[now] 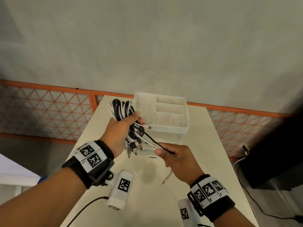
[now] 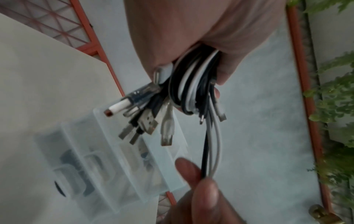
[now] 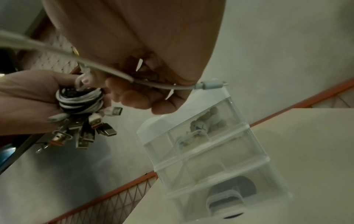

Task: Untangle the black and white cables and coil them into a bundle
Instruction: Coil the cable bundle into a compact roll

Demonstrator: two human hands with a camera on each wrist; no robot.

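The left hand (image 1: 120, 128) is curled round a coil of black and white cables (image 1: 122, 110), held in the air above the far part of the table (image 1: 205, 161); loops stick out past the hand toward 11 o'clock in the head view, and a cluster of USB plugs (image 1: 133, 148) hangs out below it toward 5 o'clock. From that coil, loose strands (image 1: 147, 138), one black and at least one white, run down toward 4 o'clock into the right hand (image 1: 177, 161), whose fingers (image 2: 205, 195) pinch them; the left wrist view shows the thumb and a fingertip closed on the black strand with the white ones looping beside it. A white tail end (image 1: 167, 177) hangs below the right hand, its plug just above or on the table, I cannot tell which. So the free length lies along a line from the coil at 10 o'clock to the right hand at 4 o'clock, and the right hand is the one on it. My judgement is that the bundle is mostly wound and the remaining step is to carry these last strands round the coil, which calls for the left hand to keep its grip while the right leads the slack over. A translucent drawer organiser (image 1: 168, 112) stands on the table just beyond the hands, at 1 o'clock from the coil.
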